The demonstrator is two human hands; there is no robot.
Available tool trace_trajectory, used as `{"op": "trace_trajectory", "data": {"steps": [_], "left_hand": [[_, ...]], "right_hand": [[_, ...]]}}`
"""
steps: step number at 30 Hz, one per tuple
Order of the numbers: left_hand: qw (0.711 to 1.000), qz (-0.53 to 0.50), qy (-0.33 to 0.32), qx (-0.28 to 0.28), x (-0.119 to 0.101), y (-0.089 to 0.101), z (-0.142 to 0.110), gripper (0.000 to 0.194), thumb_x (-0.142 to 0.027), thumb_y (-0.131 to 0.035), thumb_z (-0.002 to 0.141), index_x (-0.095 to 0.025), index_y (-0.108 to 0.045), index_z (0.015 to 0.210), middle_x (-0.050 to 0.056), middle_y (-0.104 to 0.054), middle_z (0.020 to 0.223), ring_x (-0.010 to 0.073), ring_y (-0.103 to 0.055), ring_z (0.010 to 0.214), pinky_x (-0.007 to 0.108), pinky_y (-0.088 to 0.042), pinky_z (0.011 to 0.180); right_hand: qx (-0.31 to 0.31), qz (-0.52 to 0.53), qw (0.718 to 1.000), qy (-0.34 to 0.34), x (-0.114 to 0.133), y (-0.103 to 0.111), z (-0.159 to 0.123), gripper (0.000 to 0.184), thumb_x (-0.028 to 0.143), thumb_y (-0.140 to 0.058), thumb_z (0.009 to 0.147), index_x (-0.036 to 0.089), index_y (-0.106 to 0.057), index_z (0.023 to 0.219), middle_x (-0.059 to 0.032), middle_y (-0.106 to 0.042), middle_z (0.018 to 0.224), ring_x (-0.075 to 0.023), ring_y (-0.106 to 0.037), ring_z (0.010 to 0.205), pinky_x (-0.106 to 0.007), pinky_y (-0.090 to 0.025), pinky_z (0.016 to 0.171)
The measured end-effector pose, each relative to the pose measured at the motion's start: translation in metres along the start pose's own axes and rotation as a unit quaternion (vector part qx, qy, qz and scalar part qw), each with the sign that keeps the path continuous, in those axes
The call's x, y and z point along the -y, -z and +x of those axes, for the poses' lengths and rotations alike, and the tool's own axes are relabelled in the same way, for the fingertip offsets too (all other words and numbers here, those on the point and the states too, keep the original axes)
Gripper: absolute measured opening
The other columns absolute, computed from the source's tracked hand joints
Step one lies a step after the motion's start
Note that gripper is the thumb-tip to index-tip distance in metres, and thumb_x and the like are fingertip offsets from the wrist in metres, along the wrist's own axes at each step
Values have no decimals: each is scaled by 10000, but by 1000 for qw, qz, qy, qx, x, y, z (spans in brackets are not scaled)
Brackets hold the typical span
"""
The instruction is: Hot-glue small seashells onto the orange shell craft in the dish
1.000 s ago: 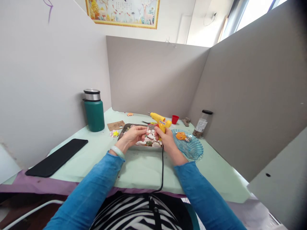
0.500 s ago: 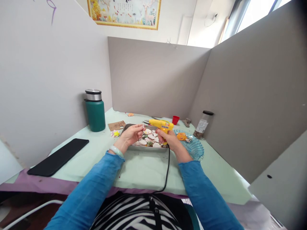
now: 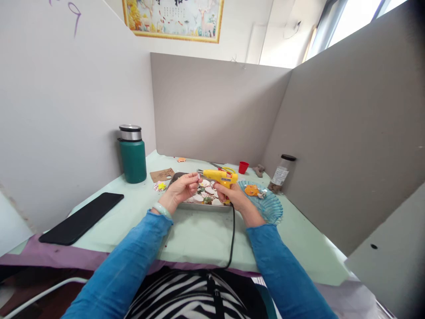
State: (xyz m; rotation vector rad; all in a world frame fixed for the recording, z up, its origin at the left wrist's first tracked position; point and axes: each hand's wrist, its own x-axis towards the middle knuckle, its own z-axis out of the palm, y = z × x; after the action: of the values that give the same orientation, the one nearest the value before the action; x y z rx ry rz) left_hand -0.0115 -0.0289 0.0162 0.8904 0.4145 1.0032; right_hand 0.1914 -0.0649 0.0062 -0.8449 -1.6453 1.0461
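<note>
My right hand (image 3: 230,195) is wrapped round the grip of a yellow glue gun (image 3: 217,176), whose nozzle points left. A black cord runs from its grip down to the table's front edge. My left hand (image 3: 182,189) pinches a small pale piece (image 3: 199,177), perhaps a shell; its kind is too small to tell. The nozzle tip is close to that piece, and I cannot tell whether they touch. Below both hands lies a metal tray (image 3: 209,207) with shells (image 3: 198,198) and other small pieces in it, partly hidden by my hands.
On the left stand a green bottle (image 3: 133,160) and a black flat mat or case (image 3: 83,218). A brown card (image 3: 161,174) and a yellow flower piece (image 3: 161,186) lie nearby. Rightward are a blue glass plate (image 3: 274,208), a red cup (image 3: 243,167) and a jar (image 3: 280,175). Grey partitions enclose the table.
The glue gun has shifted slightly left and down, its nozzle now closer to the piece in my left hand. My left hand has barely moved.
</note>
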Motion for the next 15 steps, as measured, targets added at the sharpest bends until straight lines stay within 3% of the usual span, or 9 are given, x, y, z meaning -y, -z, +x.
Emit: {"op": "trace_trajectory", "data": {"steps": [5,15], "left_hand": [[1000,-7,-19,-7,-1,-1,-1,96,-27,-635,760,-104,-579,751,17,-589,677,-7,-354,404,96,-306,375],[999,22,-43,-1,0,0,0,124,-100,-701,705,-111,-582,738,18,-613,662,19,-382,408,146,-331,401]], "right_hand": [[22,-7,1000,5,0,1,0,379,507,-683,778,201,-521,624,53,-444,442,-90,-389,425,-252,-333,466],[-3,-1,1000,-15,-3,1,1,406,523,-689,759,213,-491,587,55,-425,422,-88,-344,406,-259,-294,437]]}}
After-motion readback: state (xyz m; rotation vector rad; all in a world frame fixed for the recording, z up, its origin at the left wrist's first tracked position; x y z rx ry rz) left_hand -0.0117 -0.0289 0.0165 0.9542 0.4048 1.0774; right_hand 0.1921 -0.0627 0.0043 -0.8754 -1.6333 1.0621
